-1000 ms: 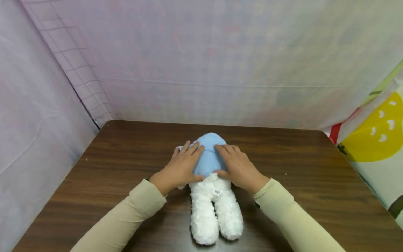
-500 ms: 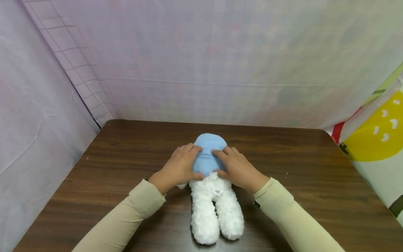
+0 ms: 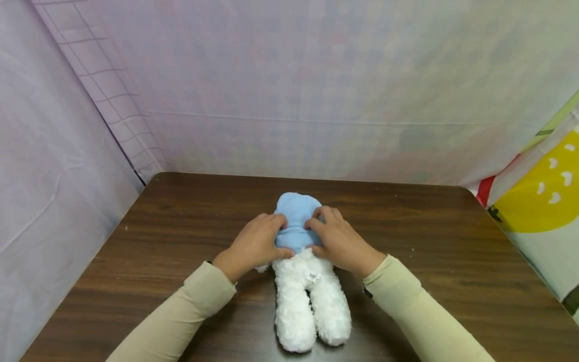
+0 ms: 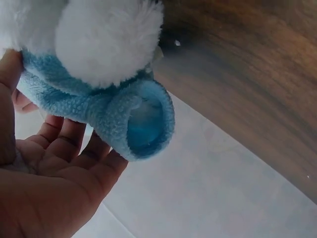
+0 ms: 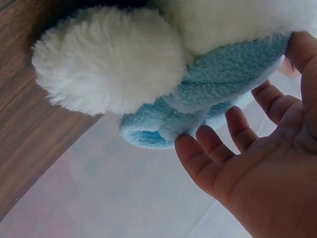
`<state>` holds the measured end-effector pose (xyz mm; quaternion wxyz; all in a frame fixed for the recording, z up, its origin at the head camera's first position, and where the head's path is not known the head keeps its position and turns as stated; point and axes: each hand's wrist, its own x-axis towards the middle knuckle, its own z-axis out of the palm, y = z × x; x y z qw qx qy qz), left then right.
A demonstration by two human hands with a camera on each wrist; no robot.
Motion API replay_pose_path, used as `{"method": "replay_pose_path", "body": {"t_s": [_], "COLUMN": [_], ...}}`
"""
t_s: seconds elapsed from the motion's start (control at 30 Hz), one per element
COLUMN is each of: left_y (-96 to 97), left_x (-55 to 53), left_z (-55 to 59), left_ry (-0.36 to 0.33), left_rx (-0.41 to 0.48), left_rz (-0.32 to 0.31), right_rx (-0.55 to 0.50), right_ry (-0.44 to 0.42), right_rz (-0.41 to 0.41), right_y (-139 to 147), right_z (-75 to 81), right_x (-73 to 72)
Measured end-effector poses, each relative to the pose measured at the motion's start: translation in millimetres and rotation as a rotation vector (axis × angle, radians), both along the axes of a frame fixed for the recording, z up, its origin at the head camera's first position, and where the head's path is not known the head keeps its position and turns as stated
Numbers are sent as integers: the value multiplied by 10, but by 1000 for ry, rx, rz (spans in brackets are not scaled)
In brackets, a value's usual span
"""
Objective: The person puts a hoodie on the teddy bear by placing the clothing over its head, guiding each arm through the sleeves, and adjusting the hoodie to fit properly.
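Note:
A white plush toy [image 3: 294, 301] lies on the table, legs toward me, with a small tag at its rear. Over its upper part spreads a blue fleece top [image 3: 296, 229], creased across the middle. My left hand [image 3: 255, 241] grips the top's left side, thumb at the lower edge and fingers curled in above. On the other side my right hand [image 3: 346, 241] does the same. In the left wrist view, a round sleeve opening of the blue top [image 4: 104, 106] hangs past the fingertips. The right wrist view has a white fluffy arm [image 5: 109, 62] beside the blue top [image 5: 218, 74]. The toy's head is hidden.
The dark wood table [image 3: 181, 211] reaches back to a pale checked curtain [image 3: 289, 100]. Another white cloth [image 3: 54, 151] hangs along the left. At the right edge is a cloth with a yellow print [image 3: 538, 196].
Fingers of both hands have curled inward from a spread pose, gathering the blue top into a crease. The top's far end has shifted slightly left. The toy's legs stay in place.

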<state>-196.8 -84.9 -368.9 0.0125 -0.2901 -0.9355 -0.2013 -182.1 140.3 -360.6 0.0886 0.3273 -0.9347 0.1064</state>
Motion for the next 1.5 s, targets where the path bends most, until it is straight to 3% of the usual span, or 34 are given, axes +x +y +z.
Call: {"method": "replay_pose_path", "body": {"t_s": [0.43, 0.6, 0.9, 1.37, 1.5], "left_y": [23, 28, 45, 33, -4], "left_x": [9, 29, 81, 107, 88], "left_z": [-72, -104, -123, -95, -75], "left_ry": [101, 82, 68, 100, 49], "left_rx": [33, 50, 63, 18, 24], "left_rz": [-27, -42, -53, -65, -74], "right_rx": [-3, -26, -43, -54, -98], "right_ry": [20, -18, -151, -136, -133], "right_rz": [25, 25, -55, -55, -33], "right_y": [1, 9, 5, 6, 90], "right_z": [-9, -13, -20, -19, 0], "right_x": [-15, -5, 11, 17, 19]}}
